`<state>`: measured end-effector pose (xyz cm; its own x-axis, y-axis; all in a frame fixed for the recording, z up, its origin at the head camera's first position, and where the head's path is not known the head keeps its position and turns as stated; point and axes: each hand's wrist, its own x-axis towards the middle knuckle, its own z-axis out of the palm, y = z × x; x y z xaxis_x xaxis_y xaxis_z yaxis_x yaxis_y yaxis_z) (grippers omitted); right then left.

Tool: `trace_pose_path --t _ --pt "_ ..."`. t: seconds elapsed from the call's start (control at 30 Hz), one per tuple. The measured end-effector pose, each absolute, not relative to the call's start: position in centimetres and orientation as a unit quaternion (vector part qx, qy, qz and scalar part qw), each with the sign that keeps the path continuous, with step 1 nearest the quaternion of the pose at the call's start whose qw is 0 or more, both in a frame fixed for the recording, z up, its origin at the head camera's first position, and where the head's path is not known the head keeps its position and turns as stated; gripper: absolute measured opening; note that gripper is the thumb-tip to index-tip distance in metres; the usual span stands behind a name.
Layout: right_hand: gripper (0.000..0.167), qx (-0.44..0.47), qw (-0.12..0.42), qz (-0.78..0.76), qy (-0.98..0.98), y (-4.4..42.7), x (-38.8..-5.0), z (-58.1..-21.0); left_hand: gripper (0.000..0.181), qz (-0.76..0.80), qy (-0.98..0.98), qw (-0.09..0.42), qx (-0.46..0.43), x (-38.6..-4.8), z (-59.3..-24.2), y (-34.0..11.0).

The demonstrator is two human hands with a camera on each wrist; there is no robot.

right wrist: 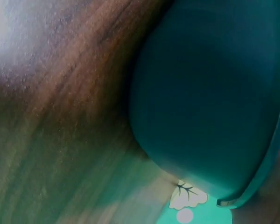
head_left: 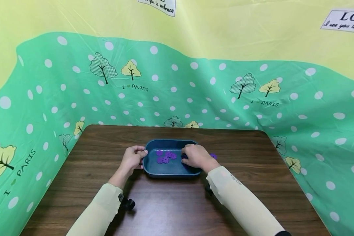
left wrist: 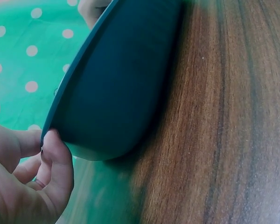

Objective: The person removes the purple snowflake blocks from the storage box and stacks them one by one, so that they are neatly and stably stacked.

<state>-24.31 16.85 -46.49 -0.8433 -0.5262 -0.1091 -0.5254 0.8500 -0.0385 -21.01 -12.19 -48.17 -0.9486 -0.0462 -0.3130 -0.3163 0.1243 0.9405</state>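
Observation:
A dark blue tray (head_left: 171, 175) stands on the table, with several purple flower-shaped pieces (head_left: 165, 159) lying in its left half. My left hand (head_left: 132, 159) pinches the tray's left rim; in the left wrist view the thumb and fingers of the left hand (left wrist: 35, 177) grip the rim of the tray (left wrist: 112, 88). My right hand (head_left: 197, 157) reaches over the right end of the tray, fingers curled down round something purple (head_left: 184, 156), partly hidden by the hand. The right wrist view shows the tray's outer wall (right wrist: 200, 102) but not the right hand.
Another purple piece (head_left: 213, 155) lies on the brown wooden table (head_left: 239, 154), just right of the tray and beyond my right wrist. A green and yellow patterned cloth (head_left: 194, 85) hangs behind the table and at both sides.

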Motion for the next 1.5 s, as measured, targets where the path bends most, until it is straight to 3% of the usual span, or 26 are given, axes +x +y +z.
trace_pose_path --t 0.4,1.5 --pt "0.021 -0.269 0.069 0.008 0.961 16.34 -24.45 -46.92 0.03 0.651 0.741 0.104 -0.127 -21.04 -47.99 -12.17" --pt "0.029 -0.272 0.086 -0.021 0.958 16.55 -24.8 -47.02 0.03 0.656 0.738 0.103 -0.118 -21.0 -48.23 -12.26"
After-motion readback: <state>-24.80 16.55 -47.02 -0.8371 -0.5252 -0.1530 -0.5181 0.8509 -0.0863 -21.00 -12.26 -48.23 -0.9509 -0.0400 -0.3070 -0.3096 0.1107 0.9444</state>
